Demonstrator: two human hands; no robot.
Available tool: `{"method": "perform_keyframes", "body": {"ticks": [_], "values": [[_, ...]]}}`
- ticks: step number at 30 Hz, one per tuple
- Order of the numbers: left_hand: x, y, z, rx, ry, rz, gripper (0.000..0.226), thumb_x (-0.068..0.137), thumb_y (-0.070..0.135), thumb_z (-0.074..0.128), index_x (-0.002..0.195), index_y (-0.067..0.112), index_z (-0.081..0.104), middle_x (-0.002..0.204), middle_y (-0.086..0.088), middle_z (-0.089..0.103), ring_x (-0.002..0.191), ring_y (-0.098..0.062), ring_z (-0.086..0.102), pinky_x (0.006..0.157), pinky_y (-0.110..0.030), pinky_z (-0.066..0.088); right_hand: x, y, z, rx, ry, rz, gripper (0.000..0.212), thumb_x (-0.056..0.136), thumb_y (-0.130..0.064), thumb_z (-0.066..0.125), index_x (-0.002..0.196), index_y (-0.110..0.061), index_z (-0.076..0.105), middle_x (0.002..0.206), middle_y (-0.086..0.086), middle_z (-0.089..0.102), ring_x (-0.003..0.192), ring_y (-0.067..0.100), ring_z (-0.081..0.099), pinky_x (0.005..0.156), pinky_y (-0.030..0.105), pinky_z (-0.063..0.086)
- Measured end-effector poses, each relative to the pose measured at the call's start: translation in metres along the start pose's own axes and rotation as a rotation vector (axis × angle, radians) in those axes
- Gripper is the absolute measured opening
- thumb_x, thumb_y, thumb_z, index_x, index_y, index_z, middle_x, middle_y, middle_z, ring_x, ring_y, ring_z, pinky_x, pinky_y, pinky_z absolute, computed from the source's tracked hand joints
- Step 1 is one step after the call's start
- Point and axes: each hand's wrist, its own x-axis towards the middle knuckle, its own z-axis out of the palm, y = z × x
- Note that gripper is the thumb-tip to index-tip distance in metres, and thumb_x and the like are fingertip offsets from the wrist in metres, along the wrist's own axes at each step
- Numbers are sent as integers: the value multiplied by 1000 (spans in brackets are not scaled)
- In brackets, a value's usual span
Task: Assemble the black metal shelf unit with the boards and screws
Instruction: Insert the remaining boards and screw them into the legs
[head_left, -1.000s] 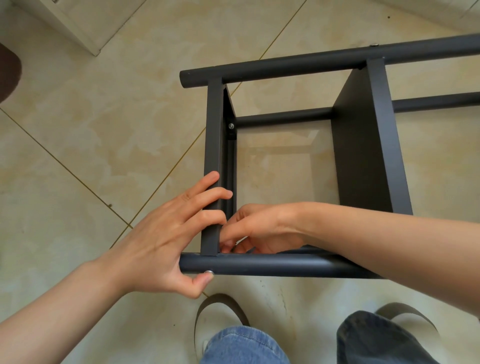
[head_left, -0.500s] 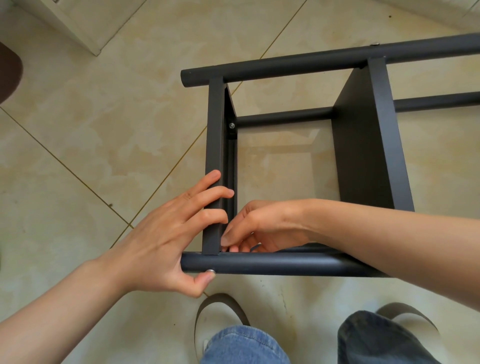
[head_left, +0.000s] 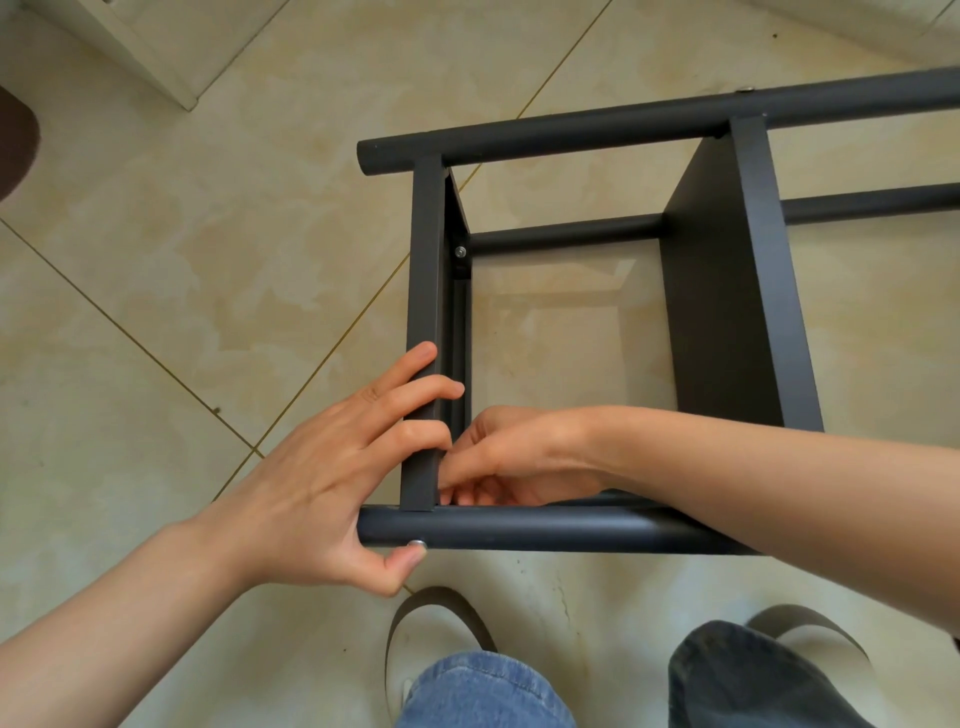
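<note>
The left hand (head_left: 332, 467) lies with straight fingers across the end board (head_left: 425, 332) and its thumb on a screw head (head_left: 416, 543) in the near tube (head_left: 519, 527), while the right hand (head_left: 511, 457) reaches inside that corner, fingers curled on something too hidden to name. This looks like fastening that joint of the shelf unit (head_left: 571, 130), lying on the tiled floor (head_left: 208, 234); next comes tightening by feel, as the board and tube hide the fingertips. A second board (head_left: 727, 312) crowds the right forearm, with the person's feet just beside the tube.
</note>
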Motion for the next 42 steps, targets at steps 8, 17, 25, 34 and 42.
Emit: {"method": "perform_keyframes", "body": {"ticks": [8, 17, 25, 34, 42], "values": [[0, -1, 1, -10, 11, 7, 67, 63, 46, 68, 122, 22, 47, 153, 1, 36, 155, -26, 13, 111, -26, 34, 1, 3, -4, 118, -77, -77, 18, 89, -4, 58, 75, -8, 68, 71, 6, 64, 64, 13, 58, 70, 24, 49], [-1, -2, 2, -12, 24, 14, 67, 64, 46, 69, 123, 23, 47, 154, 2, 35, 155, -26, 13, 109, -29, 36, -4, 1, -5, 130, -121, -83, 22, 95, -4, 56, 79, -9, 70, 78, 8, 64, 70, 15, 58, 76, 27, 49], [-1, -3, 3, -9, 32, 16, 67, 65, 47, 69, 123, 22, 47, 155, 1, 35, 155, -26, 14, 109, -29, 36, -2, 2, -4, 90, -81, -46, 31, 95, -5, 56, 67, -9, 69, 68, 6, 61, 62, 12, 56, 69, 23, 48], [-1, -3, 3, -17, 32, 15, 67, 65, 46, 69, 123, 22, 47, 154, 2, 35, 155, -26, 13, 109, -30, 36, -3, 3, -5, 73, -130, -63, 27, 97, -6, 55, 75, -12, 70, 78, 5, 64, 75, 16, 58, 86, 31, 46], [-1, -2, 3, -8, 33, 19, 67, 65, 47, 68, 123, 22, 47, 154, 2, 34, 156, -25, 12, 110, -23, 33, -5, 1, -3, -13, -38, -71, 25, 95, -11, 60, 72, -13, 68, 72, 5, 57, 66, 12, 53, 70, 25, 44]]}}
